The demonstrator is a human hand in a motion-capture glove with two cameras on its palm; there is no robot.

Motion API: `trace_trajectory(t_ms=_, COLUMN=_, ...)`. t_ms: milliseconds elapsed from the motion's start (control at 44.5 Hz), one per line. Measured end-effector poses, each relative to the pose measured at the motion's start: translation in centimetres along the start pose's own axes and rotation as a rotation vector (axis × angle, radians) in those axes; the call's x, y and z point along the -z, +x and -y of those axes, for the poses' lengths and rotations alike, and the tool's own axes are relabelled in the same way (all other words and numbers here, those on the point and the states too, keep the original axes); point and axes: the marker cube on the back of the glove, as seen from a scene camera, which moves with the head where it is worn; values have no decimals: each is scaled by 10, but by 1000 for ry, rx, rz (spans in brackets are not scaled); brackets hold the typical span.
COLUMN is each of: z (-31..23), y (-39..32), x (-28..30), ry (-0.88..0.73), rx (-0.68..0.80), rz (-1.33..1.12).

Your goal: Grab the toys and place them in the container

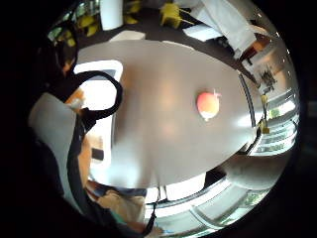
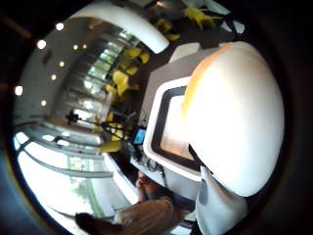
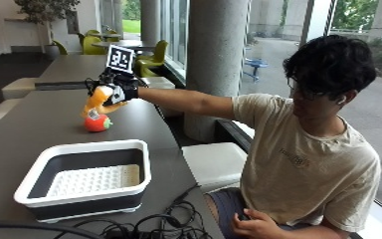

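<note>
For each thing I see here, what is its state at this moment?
right hand: raised above the table, fingers curled round the orange and white toy.
orange and white toy: held in the air, off the table.
red toy: resting on the table, untouched, outside the container.
container: upright on the table, no toy inside.
table: carries the red toy and the container.

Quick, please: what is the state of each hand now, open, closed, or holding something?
Gloved right hand: closed around an orange and white soft toy, lifted above the grey table.
Bare left hand: resting in the lap, holding nothing visible.
</note>
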Motion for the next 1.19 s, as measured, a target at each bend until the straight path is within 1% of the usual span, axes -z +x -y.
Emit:
trace_trajectory(t_ms=45, z=5, y=-20, x=-2, ry=-3, rx=-11, rz=-13)
trace_trajectory(t_ms=112, z=13, y=-50, x=-12, ry=-13, rx=40, rz=46)
trace_trajectory(t_ms=202, z=21, y=-72, x=-24, ry=-30, rx=51, rz=40)
trace_trajectory(t_ms=292, z=26, y=-79, x=-35, ry=-62, rx=40, rz=-27)
trace_trajectory(t_ms=382, z=30, y=-94, x=-46, ry=-89, rx=65, rz=19)
trace_trajectory(t_ms=495, z=31, y=-97, x=-50, ry=-113, rx=25, rz=21)
trace_trajectory(t_ms=562, z=29, y=-94, x=-50, ry=-156, rx=-3, rz=-12)
trace_trajectory(t_ms=652, z=28, y=-95, x=-51, ry=-261, rx=83, rz=3)
trace_trajectory(t_ms=697, z=26, y=-97, x=-50, ry=-294, rx=93, rz=-5)
trace_trajectory(t_ms=787, z=23, y=-106, x=-51, ry=-311, rx=156, rz=59)
trace_trajectory(t_ms=832, z=22, y=-107, x=-48, ry=-299, rx=164, rz=81)
trace_trajectory(t_ms=944, z=19, y=-101, x=-36, ry=-247, rx=147, rz=99)
trace_trajectory(t_ms=1034, z=17, y=-93, x=-32, ry=-239, rx=128, rz=79)
trace_trajectory(t_ms=1079, z=16, y=-87, x=-29, ry=-236, rx=91, rz=27)
trace_trajectory(t_ms=1147, z=12, y=-77, x=-25, ry=-231, rx=-4, rz=-90)
trace_trajectory(t_ms=1192, z=12, y=-74, x=-28, ry=-235, rx=6, rz=-98)
